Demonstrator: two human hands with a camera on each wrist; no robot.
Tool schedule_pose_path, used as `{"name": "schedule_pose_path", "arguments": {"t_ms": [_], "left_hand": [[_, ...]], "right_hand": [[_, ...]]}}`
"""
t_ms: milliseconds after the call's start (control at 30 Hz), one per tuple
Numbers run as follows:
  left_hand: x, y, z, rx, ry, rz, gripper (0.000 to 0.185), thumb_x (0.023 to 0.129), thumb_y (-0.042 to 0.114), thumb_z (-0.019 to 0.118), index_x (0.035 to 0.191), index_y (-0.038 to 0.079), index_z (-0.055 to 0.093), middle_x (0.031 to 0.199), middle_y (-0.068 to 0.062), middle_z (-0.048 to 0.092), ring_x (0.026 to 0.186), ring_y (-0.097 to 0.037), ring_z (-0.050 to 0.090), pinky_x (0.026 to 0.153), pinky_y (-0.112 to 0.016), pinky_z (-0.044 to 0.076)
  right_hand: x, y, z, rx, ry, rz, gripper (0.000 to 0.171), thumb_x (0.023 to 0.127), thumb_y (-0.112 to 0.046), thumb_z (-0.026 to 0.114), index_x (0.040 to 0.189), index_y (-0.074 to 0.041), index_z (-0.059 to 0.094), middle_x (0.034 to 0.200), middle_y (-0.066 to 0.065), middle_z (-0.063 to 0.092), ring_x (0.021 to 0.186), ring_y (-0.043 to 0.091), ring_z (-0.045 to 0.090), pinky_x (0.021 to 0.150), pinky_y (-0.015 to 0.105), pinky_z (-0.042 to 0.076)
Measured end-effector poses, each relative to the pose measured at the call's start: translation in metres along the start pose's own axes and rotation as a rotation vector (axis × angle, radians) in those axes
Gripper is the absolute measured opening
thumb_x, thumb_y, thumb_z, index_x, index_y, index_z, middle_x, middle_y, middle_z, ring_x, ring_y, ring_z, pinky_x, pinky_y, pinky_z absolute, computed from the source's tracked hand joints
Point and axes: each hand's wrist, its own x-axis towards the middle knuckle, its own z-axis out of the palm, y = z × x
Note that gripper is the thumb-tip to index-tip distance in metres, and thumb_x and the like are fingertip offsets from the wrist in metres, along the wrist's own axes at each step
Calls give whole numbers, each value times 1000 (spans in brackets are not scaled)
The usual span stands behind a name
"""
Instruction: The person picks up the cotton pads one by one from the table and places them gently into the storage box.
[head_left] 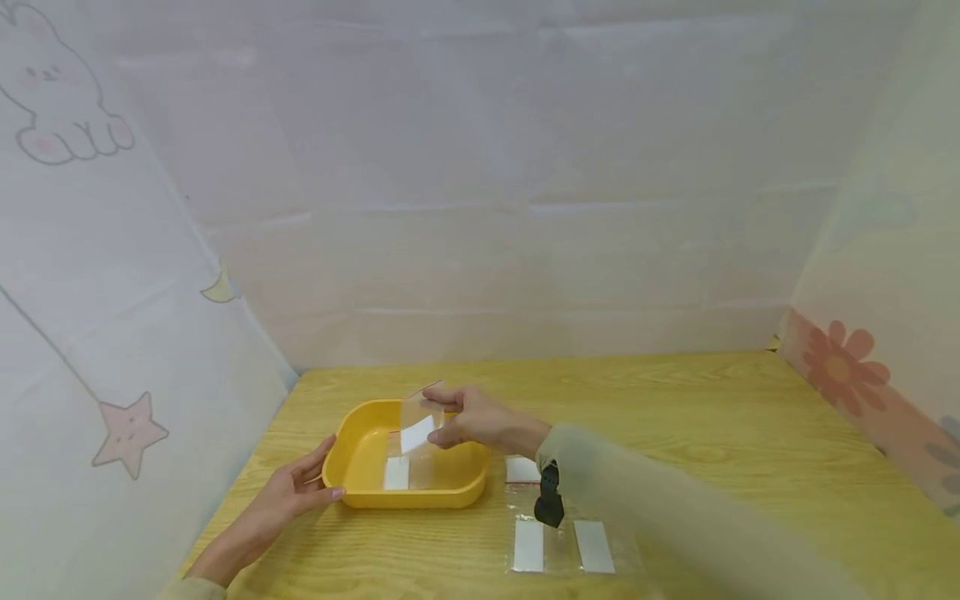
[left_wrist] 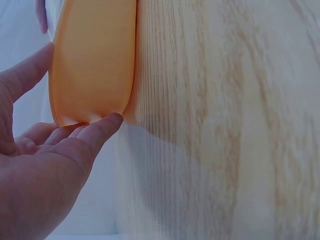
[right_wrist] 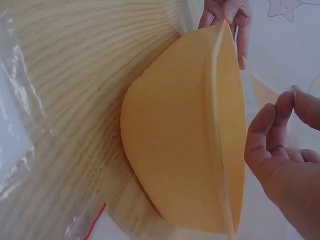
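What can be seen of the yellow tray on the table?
The yellow tray is a shallow, rounded-corner dish of smooth, plastic-looking material with a thin raised rim, standing upright on the wooden table. The left hand touches its left side with straight fingers. A clear bag with a white label lies inside. The right hand holds another clear bag over it.

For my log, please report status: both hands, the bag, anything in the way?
Left hand open, steadying yellow tray. Right hand pinches clear bag above tray. One bag inside tray. Nothing blocking.
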Motion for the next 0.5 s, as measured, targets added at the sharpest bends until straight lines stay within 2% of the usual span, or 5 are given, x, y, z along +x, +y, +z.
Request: {"name": "schedule_pose_path", "arguments": {"t_ms": [100, 167, 233, 367, 500], "left_hand": [[0, 0, 1, -2, 1, -7, 90, 103, 19, 72, 170, 7, 12, 171, -20, 14, 149, -49, 33, 105, -37, 52], [0, -1, 2, -1, 1, -9, 90, 103, 19, 72, 170, 7, 12, 171, -19, 14, 149, -49, 32, 105, -37, 53], [0, -2, 2, -8, -1, -7, 90, 103, 19, 72, 170, 7, 12, 171, -19, 14, 149, -49, 33, 105, -37, 53], [2, -2, 1, -29, -10, 3, 90, 103, 17, 71, 170, 7, 11, 172, -20, 14, 149, -49, 33, 105, -37, 52], [2, -2, 1, -32, -5, -3, 90, 103, 17, 71, 170, 7, 12, 172, -19, 13, 149, -49, 33, 105, -37, 52]], "right_hand": [[6, 5, 9, 38, 22, 32, 76, 92, 11, 74, 160, 4, 39, 166, 17, 38, 124, 34, 64, 86, 36, 62], [9, 10, 14, 47, 45, 58, 77, 91, 12, 75, 159, 4, 41, 164, 18, 41, 103, 29, 72, 83, 35, 63], [12, 14, 18, 43, 76, 83, 78, 89, 12, 77, 158, 3, 44, 162, 18, 45, 98, 21, 71, 80, 35, 63], [18, 23, 25, 38, 125, 113, 79, 85, 14, 80, 156, 4, 47, 157, 20, 50, 93, 20, 69, 77, 35, 64], [24, 30, 31, 39, 128, 133, 79, 84, 14, 80, 156, 5, 47, 152, 21, 55, 84, 20, 69, 74, 35, 64]]}}
